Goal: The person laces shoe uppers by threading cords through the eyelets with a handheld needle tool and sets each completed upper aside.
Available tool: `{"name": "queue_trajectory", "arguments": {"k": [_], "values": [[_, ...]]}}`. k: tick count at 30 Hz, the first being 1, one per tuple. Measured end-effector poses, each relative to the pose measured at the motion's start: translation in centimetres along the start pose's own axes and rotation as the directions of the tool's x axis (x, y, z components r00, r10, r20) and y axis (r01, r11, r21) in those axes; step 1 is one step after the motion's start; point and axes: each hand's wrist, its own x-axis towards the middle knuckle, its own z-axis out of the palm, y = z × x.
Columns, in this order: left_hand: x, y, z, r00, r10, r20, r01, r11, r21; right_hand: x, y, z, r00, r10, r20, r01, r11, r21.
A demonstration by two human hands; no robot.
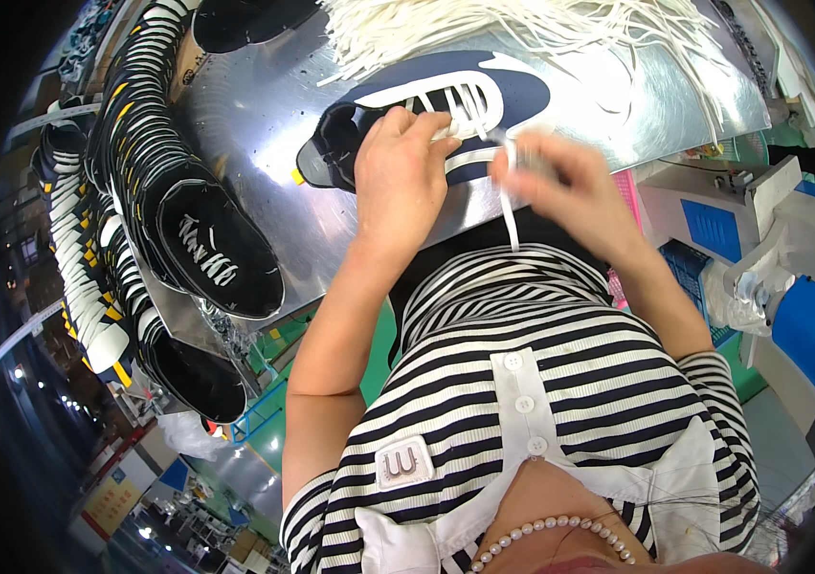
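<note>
A navy and white shoe upper lies on the metal table with its toe pointing right. White lace runs across part of its eyelet rows. My left hand is closed on the near edge of the upper by the lacing, fingers curled over it. At the near side of the toe, my right hand, smeared by motion, pinches a white shoelace. One stretch of that lace leads to the eyelets, and its loose end hangs past the table's front edge. My left hand hides part of the collar.
Loose white shoelaces are heaped along the far side of the shiny metal table. Long nested rows of black shoe uppers stand at the left. Grey and blue machine parts are off to the right.
</note>
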Motion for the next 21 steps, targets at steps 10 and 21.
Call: {"name": "queue_trajectory", "arguments": {"k": [10, 21], "values": [[1.4, -0.4, -0.8, 0.96, -0.084, 0.265, 0.122, 0.984, -0.127, 6.7, 3.7, 0.7, 0.911, -0.183, -0.37, 0.233, 0.968, 0.094], [1.2, -0.1, 0.4, 0.992, -0.051, 0.112, 0.043, 0.997, 0.066, 2.2, 2.7, 0.1, 0.921, -0.141, -0.364, 0.044, 0.964, -0.262]]}}
